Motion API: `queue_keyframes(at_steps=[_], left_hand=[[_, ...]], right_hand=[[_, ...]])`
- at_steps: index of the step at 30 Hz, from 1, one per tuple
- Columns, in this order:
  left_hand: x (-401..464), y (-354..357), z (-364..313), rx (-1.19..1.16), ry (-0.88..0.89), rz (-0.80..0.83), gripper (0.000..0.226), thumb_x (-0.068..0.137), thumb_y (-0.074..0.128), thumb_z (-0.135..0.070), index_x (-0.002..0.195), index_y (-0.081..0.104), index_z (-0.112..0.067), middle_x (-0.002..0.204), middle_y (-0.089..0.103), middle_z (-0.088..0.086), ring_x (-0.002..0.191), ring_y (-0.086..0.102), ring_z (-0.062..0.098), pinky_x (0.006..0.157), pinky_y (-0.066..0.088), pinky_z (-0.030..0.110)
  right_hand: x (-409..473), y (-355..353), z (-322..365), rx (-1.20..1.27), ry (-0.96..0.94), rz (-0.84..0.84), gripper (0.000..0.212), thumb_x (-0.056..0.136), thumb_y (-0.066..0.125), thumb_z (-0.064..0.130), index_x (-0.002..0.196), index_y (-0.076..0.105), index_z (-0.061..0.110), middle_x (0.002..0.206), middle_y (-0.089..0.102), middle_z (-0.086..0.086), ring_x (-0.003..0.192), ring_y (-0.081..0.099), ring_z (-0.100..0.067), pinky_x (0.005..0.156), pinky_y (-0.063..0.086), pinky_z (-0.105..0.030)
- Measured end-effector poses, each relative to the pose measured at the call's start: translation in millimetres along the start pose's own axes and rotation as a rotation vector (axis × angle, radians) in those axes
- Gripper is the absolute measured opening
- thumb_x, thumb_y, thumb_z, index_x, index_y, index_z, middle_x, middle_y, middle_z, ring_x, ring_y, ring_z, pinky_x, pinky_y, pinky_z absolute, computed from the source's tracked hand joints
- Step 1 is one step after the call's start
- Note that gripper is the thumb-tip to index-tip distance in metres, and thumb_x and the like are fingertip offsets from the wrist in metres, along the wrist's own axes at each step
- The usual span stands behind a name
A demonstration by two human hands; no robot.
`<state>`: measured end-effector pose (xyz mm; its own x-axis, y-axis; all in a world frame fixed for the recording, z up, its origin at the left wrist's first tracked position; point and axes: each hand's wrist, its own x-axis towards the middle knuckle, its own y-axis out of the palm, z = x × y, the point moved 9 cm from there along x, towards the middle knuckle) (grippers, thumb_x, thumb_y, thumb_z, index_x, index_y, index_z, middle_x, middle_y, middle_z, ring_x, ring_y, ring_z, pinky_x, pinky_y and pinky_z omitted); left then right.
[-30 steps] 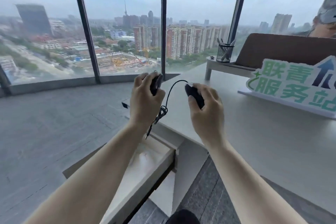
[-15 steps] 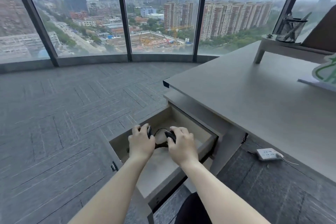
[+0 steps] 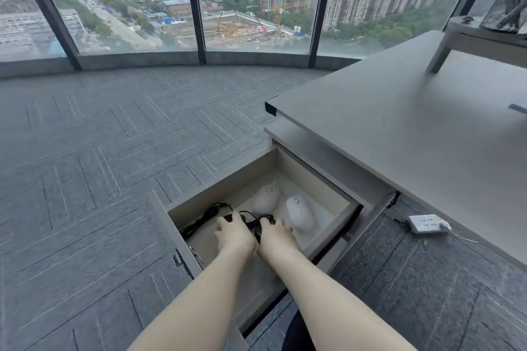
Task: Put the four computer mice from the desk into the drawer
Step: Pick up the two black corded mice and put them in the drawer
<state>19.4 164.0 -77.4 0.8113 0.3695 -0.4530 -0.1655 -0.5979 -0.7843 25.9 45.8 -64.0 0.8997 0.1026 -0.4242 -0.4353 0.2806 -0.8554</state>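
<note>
The drawer under the desk stands pulled out. Two pale pink mice lie side by side at its back: one on the left, the other on the right. My left hand and my right hand are both down inside the drawer, each closed over a black wired mouse. Only slivers of the left black mouse and the right black mouse show past my fingers. Their black cables trail in a loose tangle toward the drawer's left side.
A white power strip with its cord lies on the carpet to the right of the drawer. A mesh pen holder stands on a small riser at the desk's far end. Grey carpet runs to the windows.
Both hands have carried the black mice from above the desk down into the drawer. My view has tilted down, and the two pale mice in the drawer have come into sight.
</note>
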Motion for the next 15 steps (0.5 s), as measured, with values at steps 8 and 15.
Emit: queue_keyframes(at_steps=[8, 15], left_hand=[[-2, -22, -2, 0.075, 0.051, -0.03, 0.048, 0.087, 0.053, -0.03, 0.129, 0.039, -0.012, 0.135, 0.038, 0.02, 0.122, 0.046, 0.043, 0.1, 0.039, 0.042], [-57, -135, -11, -0.203, 0.403, -0.397, 0.042, 0.09, 0.048, -0.016, 0.131, 0.054, -0.011, 0.133, 0.055, 0.015, 0.122, 0.051, 0.031, 0.099, 0.04, 0.039]], right_hand=[[-14, -19, 9, -0.001, -0.089, -0.113, 0.04, 0.093, 0.052, 0.022, 0.131, 0.042, 0.015, 0.133, 0.044, -0.015, 0.123, 0.042, -0.037, 0.094, 0.043, -0.042], [-84, -57, 23, 0.212, -0.31, -0.282, 0.029, 0.093, 0.049, 0.032, 0.116, 0.061, 0.019, 0.114, 0.063, -0.003, 0.109, 0.058, -0.024, 0.085, 0.049, -0.035]])
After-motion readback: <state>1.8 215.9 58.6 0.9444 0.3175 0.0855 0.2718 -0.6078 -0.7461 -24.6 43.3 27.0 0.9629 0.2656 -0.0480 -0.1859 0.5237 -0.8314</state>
